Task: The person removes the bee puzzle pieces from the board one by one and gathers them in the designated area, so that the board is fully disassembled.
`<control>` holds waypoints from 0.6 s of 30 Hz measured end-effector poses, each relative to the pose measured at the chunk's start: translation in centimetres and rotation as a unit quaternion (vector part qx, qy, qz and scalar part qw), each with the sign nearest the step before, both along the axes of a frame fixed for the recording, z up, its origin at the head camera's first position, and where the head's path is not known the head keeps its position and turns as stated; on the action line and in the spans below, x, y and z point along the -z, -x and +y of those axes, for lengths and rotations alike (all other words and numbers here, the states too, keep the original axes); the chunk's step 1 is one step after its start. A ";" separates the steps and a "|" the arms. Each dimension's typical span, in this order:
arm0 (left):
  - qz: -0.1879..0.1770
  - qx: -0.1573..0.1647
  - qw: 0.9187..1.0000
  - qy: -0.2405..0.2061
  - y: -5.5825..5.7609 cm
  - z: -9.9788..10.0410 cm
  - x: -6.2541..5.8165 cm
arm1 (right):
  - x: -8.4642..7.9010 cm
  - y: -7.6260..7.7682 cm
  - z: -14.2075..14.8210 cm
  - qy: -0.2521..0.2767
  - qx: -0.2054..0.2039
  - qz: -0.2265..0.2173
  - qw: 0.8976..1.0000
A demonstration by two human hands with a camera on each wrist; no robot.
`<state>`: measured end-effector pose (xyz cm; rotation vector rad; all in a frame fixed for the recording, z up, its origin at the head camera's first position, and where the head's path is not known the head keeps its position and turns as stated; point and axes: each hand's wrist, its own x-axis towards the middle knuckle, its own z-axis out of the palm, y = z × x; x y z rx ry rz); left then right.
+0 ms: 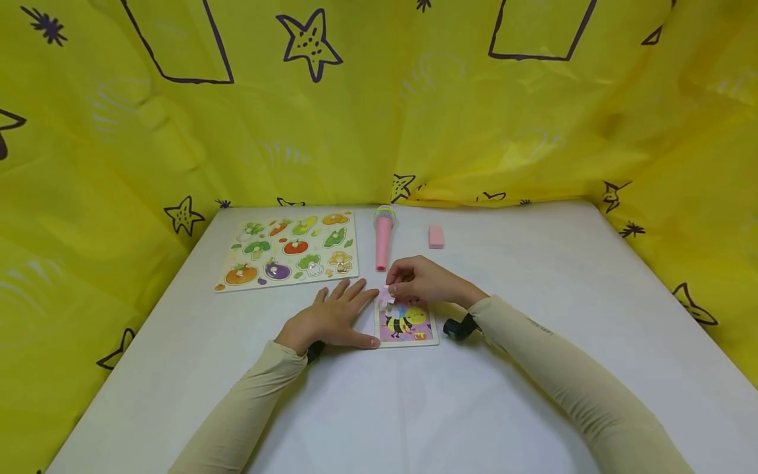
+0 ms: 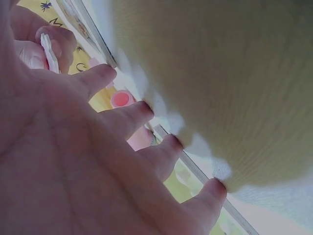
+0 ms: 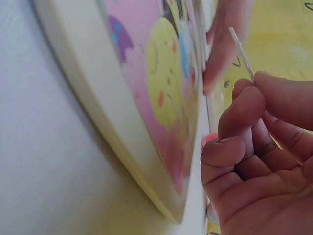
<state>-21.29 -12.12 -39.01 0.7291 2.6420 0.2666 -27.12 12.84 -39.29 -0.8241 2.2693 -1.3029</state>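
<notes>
A small bee jigsaw puzzle point(image 1: 412, 316) in a pale tray lies flat on the table, pink with a yellow-and-black bee. My right hand point(image 1: 425, 281) is over its far edge and pinches a thin puzzle piece point(image 3: 240, 51) between thumb and fingertips. That piece is seen nearly edge-on in both wrist views, so its picture is hard to make out. With fingers spread, my left hand point(image 1: 334, 320) rests beside the puzzle, its thumb and index fingertip at the tray's left edge. The upper left of the puzzle is partly covered by the held piece.
A vegetable peg board point(image 1: 266, 250) lies at the back left. Beyond the puzzle are a pink toy microphone point(image 1: 383, 240) and a pink block point(image 1: 435, 237). A yellow patterned cloth point(image 1: 355, 131) hangs around the white table point(image 1: 533, 276). Dark wrist-camera mounts sit below both wrists.
</notes>
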 end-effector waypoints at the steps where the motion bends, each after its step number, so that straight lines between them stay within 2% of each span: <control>1: 0.000 0.001 1.000 0.000 0.1 0.0 0.1 | -0.1 0.0 0.2 0.003 0.004 -0.001 1.000; 4: 0.003 0.003 1.000 0.001 0.2 0.0 0.3 | -0.3 0.0 0.9 0.012 0.018 -0.001 1.000; 11: -0.001 0.004 1.000 -0.009 0.1 -0.2 0.1 | -0.9 0.3 2.6 0.010 0.046 0.035 0.998; 12: 0.003 0.006 1.000 -0.012 0.2 -0.3 0.4 | -0.9 0.3 2.9 0.009 0.053 0.032 0.998; 18: 0.001 0.007 1.000 -0.018 0.1 -0.3 0.4 | -0.9 0.6 4.6 -0.005 0.104 0.012 0.994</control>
